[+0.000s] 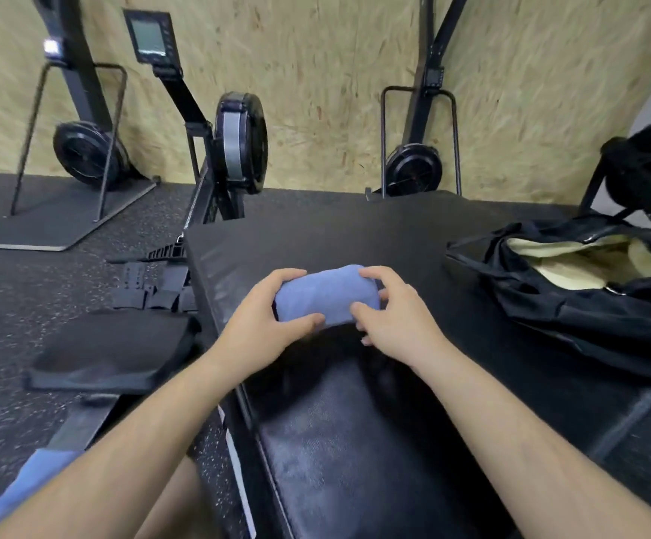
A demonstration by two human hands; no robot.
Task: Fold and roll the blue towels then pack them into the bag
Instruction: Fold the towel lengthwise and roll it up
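1. Rolled blue towel [325, 295], centre of frame, lying on a black padded block [355, 235].
2. Left hand [261, 328] grips the roll's left end, fingers curled over the top, thumb on the near side.
3. Right hand [390, 317] grips the right end likewise.
4. Black duffel bag [572, 305], right edge, on the same block, well apart from the towel; its open mouth shows a cream lining.
5. Rowing machine [238, 142], upper centre-left, with monitor; its seat [113, 348] lies at centre left.
6. Blue fabric [24, 496], lower-left corner, partly behind the left forearm; kind unclear.
7. Chipboard wall [316, 52], across the top.
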